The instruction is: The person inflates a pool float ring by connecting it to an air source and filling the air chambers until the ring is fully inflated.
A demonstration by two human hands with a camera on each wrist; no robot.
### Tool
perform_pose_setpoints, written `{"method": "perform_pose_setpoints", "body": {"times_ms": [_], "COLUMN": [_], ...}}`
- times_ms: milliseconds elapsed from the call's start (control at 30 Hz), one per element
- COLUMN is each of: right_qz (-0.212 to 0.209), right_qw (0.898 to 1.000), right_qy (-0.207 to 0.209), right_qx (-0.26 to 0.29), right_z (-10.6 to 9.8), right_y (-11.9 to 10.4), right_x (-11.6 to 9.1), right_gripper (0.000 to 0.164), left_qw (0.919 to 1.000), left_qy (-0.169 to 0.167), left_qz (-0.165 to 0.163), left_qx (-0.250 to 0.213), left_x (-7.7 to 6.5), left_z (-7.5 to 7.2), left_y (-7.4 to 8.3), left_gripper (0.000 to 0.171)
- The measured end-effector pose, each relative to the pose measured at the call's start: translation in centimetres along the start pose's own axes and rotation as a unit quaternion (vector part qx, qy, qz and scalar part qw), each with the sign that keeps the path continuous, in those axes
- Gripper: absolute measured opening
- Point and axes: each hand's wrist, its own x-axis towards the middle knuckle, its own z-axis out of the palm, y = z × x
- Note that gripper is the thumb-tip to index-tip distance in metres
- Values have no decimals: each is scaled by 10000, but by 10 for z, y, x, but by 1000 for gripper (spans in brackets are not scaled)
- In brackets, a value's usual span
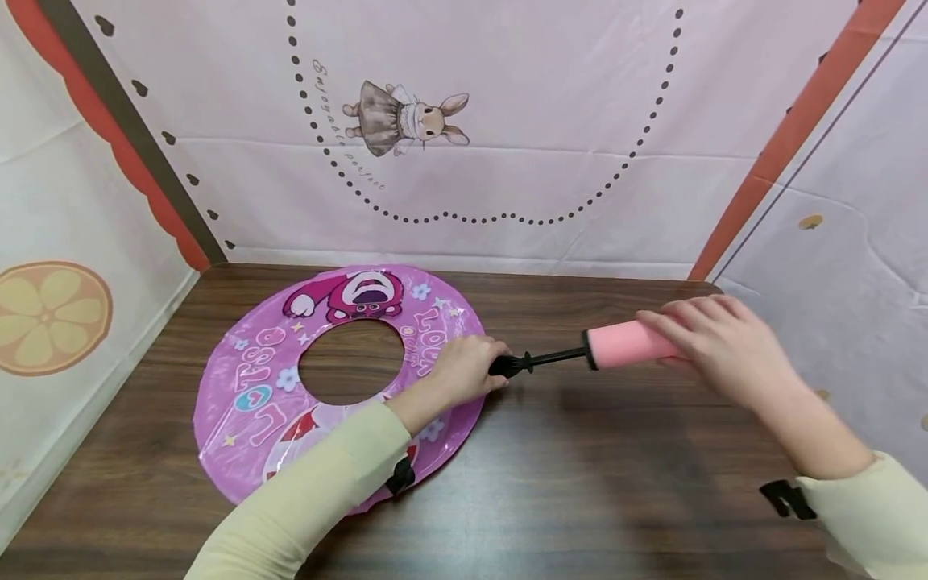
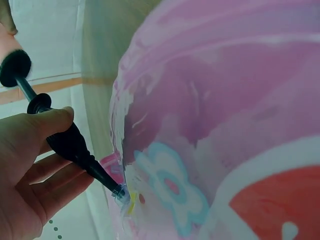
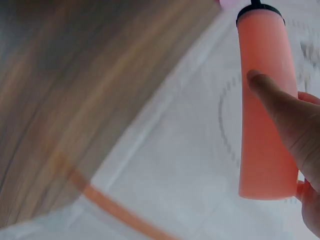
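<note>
A purple swim ring (image 1: 232, 387) with a bear print, partly filled and wrinkled at its edge, lies on the table. At its right side the left hand (image 1: 467, 369) grips the black nozzle end (image 1: 510, 365) of a hand pump. The left wrist view shows the nozzle tip (image 2: 112, 186) at the ring's clear valve (image 2: 121, 195), with thumb and fingers round the black part. Over the table on the right, the right hand (image 1: 714, 342) holds the pump's pink barrel (image 1: 627, 344). A length of black rod (image 1: 561, 355) shows between barrel and nozzle end.
The brown wooden table (image 1: 580, 491) carries the ring and ends at a printed cloth backdrop (image 1: 522, 193). More cloth hangs on the left side (image 1: 80, 201) and the right side (image 1: 863, 322). Black straps circle both sleeves near the wrists.
</note>
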Motion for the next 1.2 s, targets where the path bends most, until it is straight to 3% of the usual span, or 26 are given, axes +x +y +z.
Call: {"method": "perform_pose_setpoints", "body": {"times_ms": [67,167,233,300,400,533,767,967,1200], "right_qz": [161,308,301,203,-27,-242,-165,33,510], "right_qw": [9994,9979,9980,9990,9993,9971,9966,9988,9977], "right_qy": [303,519,486,289,202,401,425,282,424], "right_qx": [-26,-225,-280,-277,-311,-604,-682,-390,-145], "right_z": [-9,-19,-19,-15,1,22,35,25,-11], "right_y": [11,20,19,10,-13,-43,-64,-50,-6], "right_x": [-10,-19,-20,-14,2,24,35,20,-16], "right_gripper": [37,59,48,35,45,47,58,56,39], "left_qw": [10000,10000,10000,9999,9997,9990,9983,9993,9992], "left_qy": [24,39,40,52,134,283,403,180,196], "left_qz": [-16,5,33,81,194,345,428,307,314], "left_qx": [-50,-48,-43,-48,-54,-12,-61,-149,-178], "left_x": [-1,-2,-3,-3,-4,-6,-7,-4,-5], "left_z": [1,2,2,2,3,5,7,4,3], "left_y": [0,0,0,0,-1,-4,-5,-1,2], "left_gripper": [33,33,33,33,34,35,34,33,33]}}
